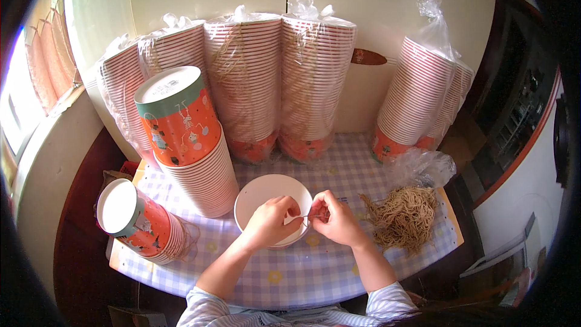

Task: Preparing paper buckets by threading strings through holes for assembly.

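My left hand (275, 221) and my right hand (333, 218) meet in front of me over the right part of a round white paper bucket (254, 198). Both hands are closed in a pinch. A short stretch of thin, dark-looking cord (307, 216) runs between the fingertips, and each hand grips it. Part of the bucket is hidden behind my left hand. To the right of my right hand lies a tangled heap of tan cords (404, 218).
A tall stack of upside-down orange and green paper buckets (187, 127) rises on the left. A shorter stack (142, 221), with cords hanging off it, leans nearer. Plastic-wrapped stacks (242, 85) line the back. A clear bag (423, 168) lies on the checked tablecloth (242, 272).
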`<action>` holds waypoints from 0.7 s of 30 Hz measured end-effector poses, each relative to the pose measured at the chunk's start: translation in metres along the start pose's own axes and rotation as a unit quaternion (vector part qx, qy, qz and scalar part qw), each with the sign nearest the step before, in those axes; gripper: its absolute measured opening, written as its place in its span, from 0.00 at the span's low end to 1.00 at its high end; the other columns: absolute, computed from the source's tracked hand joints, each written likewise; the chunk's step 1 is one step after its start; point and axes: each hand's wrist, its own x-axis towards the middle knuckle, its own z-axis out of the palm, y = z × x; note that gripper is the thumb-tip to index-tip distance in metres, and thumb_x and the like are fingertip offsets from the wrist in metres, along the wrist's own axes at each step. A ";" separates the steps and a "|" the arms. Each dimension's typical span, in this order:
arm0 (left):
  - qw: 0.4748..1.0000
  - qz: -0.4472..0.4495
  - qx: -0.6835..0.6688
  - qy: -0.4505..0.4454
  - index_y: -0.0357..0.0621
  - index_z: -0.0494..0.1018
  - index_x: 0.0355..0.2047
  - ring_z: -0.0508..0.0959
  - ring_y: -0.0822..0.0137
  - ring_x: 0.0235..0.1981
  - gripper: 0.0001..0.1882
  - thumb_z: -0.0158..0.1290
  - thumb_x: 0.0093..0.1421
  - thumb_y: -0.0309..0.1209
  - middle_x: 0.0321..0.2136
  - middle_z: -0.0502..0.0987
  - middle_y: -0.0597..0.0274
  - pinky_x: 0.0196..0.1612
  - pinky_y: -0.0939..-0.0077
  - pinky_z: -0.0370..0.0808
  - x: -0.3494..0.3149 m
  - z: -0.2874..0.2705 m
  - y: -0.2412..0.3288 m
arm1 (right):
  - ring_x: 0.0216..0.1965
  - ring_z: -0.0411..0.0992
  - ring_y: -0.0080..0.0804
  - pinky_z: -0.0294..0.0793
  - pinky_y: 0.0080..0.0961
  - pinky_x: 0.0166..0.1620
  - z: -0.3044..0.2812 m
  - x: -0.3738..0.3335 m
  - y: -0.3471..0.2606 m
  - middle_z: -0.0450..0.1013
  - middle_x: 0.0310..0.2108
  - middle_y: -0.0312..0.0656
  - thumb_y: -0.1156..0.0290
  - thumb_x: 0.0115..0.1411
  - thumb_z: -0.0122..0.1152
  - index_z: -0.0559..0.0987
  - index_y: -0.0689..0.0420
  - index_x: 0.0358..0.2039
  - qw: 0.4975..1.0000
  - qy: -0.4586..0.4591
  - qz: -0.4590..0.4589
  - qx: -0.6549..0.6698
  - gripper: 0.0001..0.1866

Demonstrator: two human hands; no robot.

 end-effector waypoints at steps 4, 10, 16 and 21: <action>0.992 0.026 0.126 -0.006 0.42 0.72 0.20 0.75 0.59 0.26 0.08 0.54 0.47 0.34 0.21 0.74 0.59 0.31 0.66 0.72 -0.005 0.008 0.002 | 0.28 0.67 0.16 0.69 0.15 0.33 0.003 0.001 0.017 0.68 0.27 0.35 0.84 0.47 0.58 0.63 0.59 0.34 0.999 -0.002 0.010 0.046 0.16; 0.981 0.009 0.193 -0.006 0.45 0.74 0.18 0.75 0.60 0.21 0.09 0.54 0.48 0.36 0.17 0.74 0.59 0.27 0.68 0.73 -0.006 0.016 0.004 | 0.24 0.67 0.19 0.69 0.18 0.29 0.006 0.002 0.022 0.70 0.26 0.37 0.81 0.48 0.57 0.62 0.59 0.36 0.994 -0.011 -0.001 0.107 0.17; 0.982 0.009 0.190 0.006 0.44 0.74 0.19 0.76 0.59 0.19 0.09 0.54 0.47 0.36 0.16 0.74 0.58 0.25 0.68 0.73 -0.004 0.018 0.006 | 0.25 0.66 0.17 0.67 0.16 0.29 0.005 0.003 0.023 0.68 0.26 0.37 0.82 0.48 0.57 0.61 0.59 0.37 0.990 -0.020 0.001 0.141 0.18; 0.979 -0.012 0.197 0.049 0.45 0.75 0.21 0.76 0.58 0.17 0.07 0.54 0.47 0.34 0.15 0.74 0.58 0.23 0.68 0.74 -0.006 0.018 0.001 | 0.31 0.65 0.16 0.68 0.15 0.35 0.002 0.002 0.022 0.66 0.29 0.33 0.84 0.49 0.56 0.61 0.58 0.36 0.989 -0.036 0.026 0.138 0.17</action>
